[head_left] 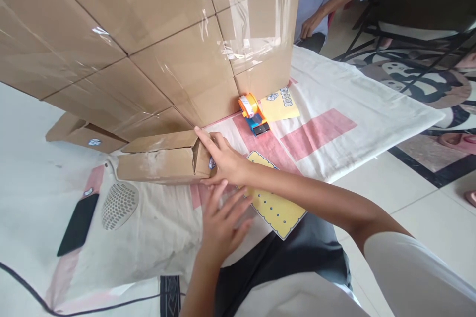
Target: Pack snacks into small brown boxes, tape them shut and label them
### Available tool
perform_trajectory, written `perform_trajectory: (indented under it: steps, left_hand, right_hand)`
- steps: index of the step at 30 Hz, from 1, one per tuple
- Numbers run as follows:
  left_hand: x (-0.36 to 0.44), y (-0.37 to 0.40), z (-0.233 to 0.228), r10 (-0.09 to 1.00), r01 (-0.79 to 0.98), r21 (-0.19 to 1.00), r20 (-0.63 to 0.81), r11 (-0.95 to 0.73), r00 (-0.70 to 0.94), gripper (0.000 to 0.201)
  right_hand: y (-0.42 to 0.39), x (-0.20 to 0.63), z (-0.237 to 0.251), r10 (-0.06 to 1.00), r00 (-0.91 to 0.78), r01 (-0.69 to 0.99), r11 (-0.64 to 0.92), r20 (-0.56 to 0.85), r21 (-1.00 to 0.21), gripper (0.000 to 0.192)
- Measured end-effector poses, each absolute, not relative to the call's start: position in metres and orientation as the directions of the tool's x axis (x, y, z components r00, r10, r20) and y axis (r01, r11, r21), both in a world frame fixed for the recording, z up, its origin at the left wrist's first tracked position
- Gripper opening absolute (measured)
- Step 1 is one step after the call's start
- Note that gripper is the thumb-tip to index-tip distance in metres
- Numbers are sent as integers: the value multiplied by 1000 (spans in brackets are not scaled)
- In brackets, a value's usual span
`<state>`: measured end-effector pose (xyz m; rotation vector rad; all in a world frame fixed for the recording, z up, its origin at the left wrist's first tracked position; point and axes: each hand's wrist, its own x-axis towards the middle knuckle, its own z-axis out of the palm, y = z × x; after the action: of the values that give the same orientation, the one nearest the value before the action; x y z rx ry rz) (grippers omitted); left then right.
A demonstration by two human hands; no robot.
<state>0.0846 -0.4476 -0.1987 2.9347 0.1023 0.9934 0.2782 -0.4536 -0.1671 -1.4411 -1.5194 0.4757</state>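
Right hand: the right hand (226,161) is reached forward across the body, arm nearly straight, and is closed on the open end of the long cardboard box (163,161), index finger laid along the top edge of a flap.
Left hand: the left hand (221,223) is held flat just below the right, fingers spread and open, with nothing gripped; whether the cloth is touched cannot be told.
Long cardboard box: laid on its side on the white and pink cloth (327,114), its open end turned toward the hands.
Behind: a wall of taped cartons (148,34) is stood at the cloth's far edge.
Nearby: an orange tape dispenser (253,113) beside a yellow sheet (280,104); a yellow card (275,205) under the right forearm; a dark phone (79,224) at the left.
Co-worker: a person's hand (310,25) is seen at the top.
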Motion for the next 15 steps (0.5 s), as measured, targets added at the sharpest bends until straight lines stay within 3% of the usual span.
perform_trajectory:
  steps: [2, 6, 11, 15]
  left_hand:
    - [94, -470, -201, 68, 45, 71, 374, -996, 925, 46]
    - [108, -474, -202, 40, 22, 90, 203, -996, 978, 51]
    - [113, -459, -205, 102, 86, 97, 177, -992, 979, 46]
    - [102, -440, -206, 190, 180, 66, 189, -981, 964, 46]
  right_hand:
    - [-456, 283, -165, 909, 154, 570, 239, 387, -786, 132]
    - [-463, 297, -151, 857, 187, 616, 279, 480, -737, 133]
    - [-496, 326, -115, 762, 289, 707, 238, 580, -666, 136]
    - [-565, 365, -94, 588, 461, 820, 3, 664, -572, 133]
